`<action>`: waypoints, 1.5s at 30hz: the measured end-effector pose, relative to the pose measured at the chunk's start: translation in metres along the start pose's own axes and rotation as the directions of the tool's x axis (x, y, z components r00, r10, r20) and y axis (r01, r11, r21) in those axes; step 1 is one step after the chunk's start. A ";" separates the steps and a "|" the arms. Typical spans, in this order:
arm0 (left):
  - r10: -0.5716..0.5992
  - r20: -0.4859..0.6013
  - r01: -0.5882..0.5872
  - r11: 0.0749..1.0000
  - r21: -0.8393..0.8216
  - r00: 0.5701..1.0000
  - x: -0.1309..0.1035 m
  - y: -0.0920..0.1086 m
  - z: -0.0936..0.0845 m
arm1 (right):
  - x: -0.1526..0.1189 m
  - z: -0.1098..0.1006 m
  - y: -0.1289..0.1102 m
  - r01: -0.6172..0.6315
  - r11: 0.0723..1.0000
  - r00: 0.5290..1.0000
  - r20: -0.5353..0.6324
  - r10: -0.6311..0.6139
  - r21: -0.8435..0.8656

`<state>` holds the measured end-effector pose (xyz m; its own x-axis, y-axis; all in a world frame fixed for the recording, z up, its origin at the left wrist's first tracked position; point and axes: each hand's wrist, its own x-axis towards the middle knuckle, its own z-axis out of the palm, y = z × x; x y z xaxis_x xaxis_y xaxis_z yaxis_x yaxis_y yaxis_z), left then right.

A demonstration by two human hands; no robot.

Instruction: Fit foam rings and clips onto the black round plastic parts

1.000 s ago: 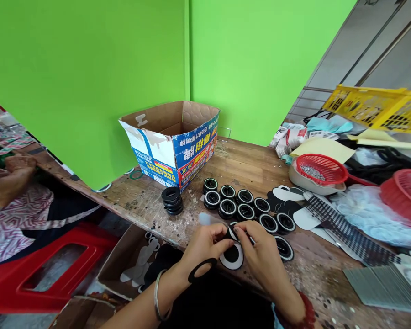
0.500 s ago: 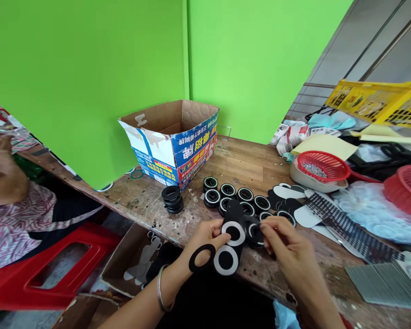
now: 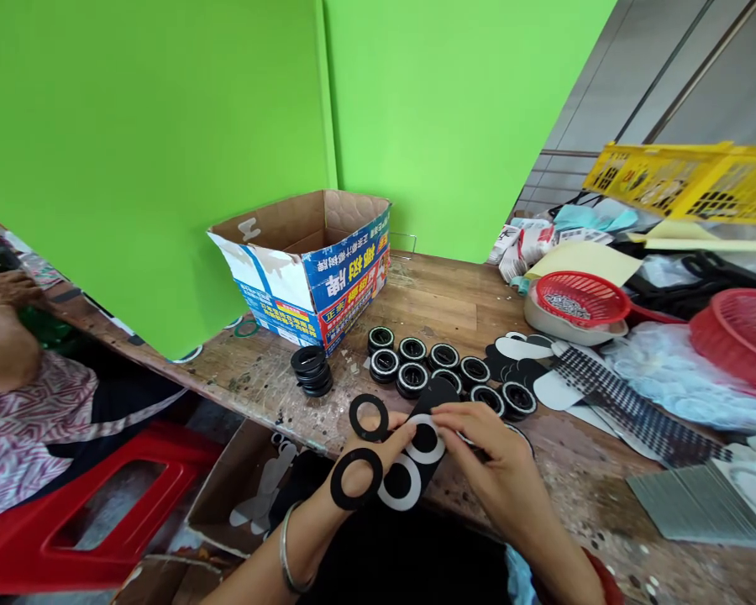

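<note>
In my left hand point(image 3: 387, 445) is a black strip with rounded ends point(image 3: 441, 393), gripped between thumb and fingers. Two white rings with black centres show on it, an upper white ring point(image 3: 439, 449) and a lower white ring point(image 3: 391, 502). A flat black ring point(image 3: 354, 418) rests by the fingers of that hand, and another black ring point(image 3: 337, 479) lies over its back near the wrist. My right hand point(image 3: 485, 449) pinches at the upper white ring's edge on the strip; its fingertips partly hide what they grip.
Stacks of black rings point(image 3: 412, 380) stand behind my hands, with another stack point(image 3: 312, 371) to the left. A cardboard box point(image 3: 346, 290) is against the green partition point(image 3: 416, 126). Right are black-and-white cutouts point(image 3: 558, 391), a red basket point(image 3: 617, 307) and grey sheets point(image 3: 693, 504). A person sits left.
My right hand has moved left from a dark ring-shaped piece to the strip's upper white ring. A second black ring now rests on my left hand. The view has shifted slightly.
</note>
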<state>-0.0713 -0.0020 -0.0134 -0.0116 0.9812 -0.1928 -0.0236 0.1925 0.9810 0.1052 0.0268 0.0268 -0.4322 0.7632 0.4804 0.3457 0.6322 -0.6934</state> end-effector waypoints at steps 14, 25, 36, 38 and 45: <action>0.001 0.214 0.041 0.980 -0.194 0.977 -0.012 0.002 -0.013 | 0.002 0.009 -0.003 -0.533 0.806 0.846 0.155 0.509 0.257; -0.042 0.268 0.078 0.989 -0.127 0.962 -0.009 -0.003 0.005 | -0.020 0.011 0.003 -0.428 0.892 0.900 0.152 0.408 0.145; -0.065 0.409 0.071 0.997 0.001 0.910 -0.025 0.011 0.058 | -0.061 -0.078 -0.003 -0.545 0.813 0.832 0.254 0.493 0.207; -0.052 0.417 0.056 0.998 0.002 0.908 -0.027 0.012 0.066 | -0.078 -0.092 -0.005 -0.573 0.802 0.811 0.255 0.527 0.169; -0.106 0.151 0.094 0.992 0.082 0.983 -0.008 -0.003 0.037 | -0.194 -0.142 0.040 -0.667 0.733 0.730 0.081 0.679 -0.133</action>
<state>-0.0342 -0.0096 -0.0145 0.1424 0.9463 -0.2902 0.0572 0.2848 0.9569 0.3212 -0.0771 -0.0177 -0.1480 0.9753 -0.1638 0.6524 -0.0281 -0.7574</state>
